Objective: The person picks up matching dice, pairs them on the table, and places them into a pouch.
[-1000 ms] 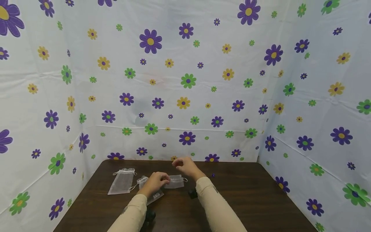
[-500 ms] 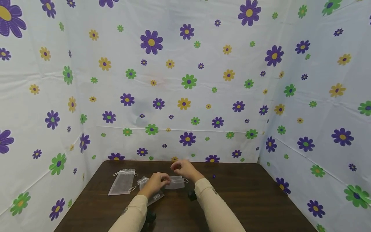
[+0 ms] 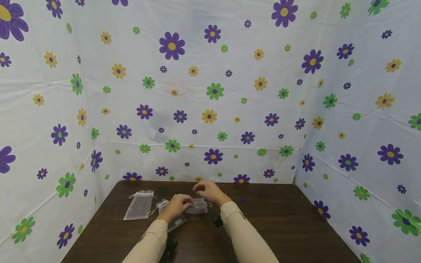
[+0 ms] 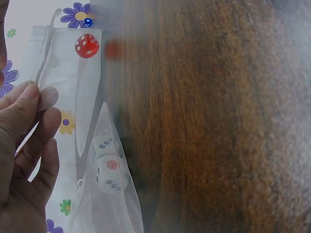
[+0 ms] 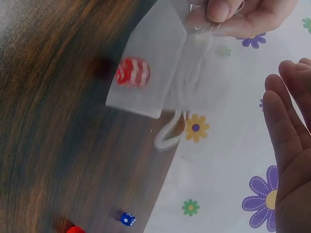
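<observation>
My left hand (image 3: 177, 206) pinches a sheer white drawstring bag (image 3: 197, 205) between thumb and fingertips near its mouth. A red die (image 4: 87, 45) with white dots shows through the mesh near the bag's lower edge; it is blurred in the right wrist view. Close above the bag, my right hand (image 3: 210, 191) hovers with relaxed fingers and nothing in them. Under the left hand lies a second sheer bag (image 4: 112, 204), with white dice (image 4: 112, 170) visible inside.
A third sheer bag (image 3: 139, 206) lies flat on the brown table (image 3: 279, 226) to the left. Beyond the right hand sits a small blue die (image 5: 128, 219), with a red piece (image 5: 75, 229) cut off by that view's edge. Flowered white cloth (image 3: 213, 91) surrounds the table.
The red die now shows in the held bag, where it was not visible before. The right hand has shifted slightly left; the left hand has stayed almost still.
</observation>
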`<state>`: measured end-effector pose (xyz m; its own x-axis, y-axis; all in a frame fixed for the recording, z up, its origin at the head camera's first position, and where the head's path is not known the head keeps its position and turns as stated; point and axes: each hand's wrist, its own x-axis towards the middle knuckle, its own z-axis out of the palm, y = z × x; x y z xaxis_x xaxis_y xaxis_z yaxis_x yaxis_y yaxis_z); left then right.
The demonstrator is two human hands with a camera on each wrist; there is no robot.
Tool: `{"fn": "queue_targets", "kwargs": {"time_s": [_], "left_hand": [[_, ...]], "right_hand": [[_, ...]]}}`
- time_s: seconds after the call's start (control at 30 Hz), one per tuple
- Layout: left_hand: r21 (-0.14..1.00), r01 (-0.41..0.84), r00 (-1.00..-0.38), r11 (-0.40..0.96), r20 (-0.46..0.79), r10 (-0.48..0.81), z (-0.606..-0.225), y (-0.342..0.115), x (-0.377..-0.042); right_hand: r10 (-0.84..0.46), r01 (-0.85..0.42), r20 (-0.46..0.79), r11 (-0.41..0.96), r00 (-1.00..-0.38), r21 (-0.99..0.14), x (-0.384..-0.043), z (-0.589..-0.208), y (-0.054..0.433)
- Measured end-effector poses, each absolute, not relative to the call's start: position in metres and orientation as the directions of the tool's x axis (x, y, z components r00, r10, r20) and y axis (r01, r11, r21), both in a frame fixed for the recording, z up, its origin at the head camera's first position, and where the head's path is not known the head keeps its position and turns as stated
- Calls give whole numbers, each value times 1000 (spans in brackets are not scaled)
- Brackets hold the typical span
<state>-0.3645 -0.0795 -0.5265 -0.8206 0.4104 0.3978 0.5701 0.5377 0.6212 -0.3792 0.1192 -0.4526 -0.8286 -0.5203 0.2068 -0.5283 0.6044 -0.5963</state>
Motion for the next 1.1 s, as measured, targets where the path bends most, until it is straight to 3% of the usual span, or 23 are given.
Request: {"fn": "queue_targets", "kwargs": {"time_s": [0.7, 1.1], "left_hand": [[612, 590, -807, 527, 429, 406, -527, -82, -361], [621, 572, -820, 537, 409, 400, -529, -83, -360]], "right_hand": [[-521, -553, 241, 604, -819, -574, -379, -457, 125], [-475, -523, 250, 623, -844, -582, -384, -474, 146]]}}
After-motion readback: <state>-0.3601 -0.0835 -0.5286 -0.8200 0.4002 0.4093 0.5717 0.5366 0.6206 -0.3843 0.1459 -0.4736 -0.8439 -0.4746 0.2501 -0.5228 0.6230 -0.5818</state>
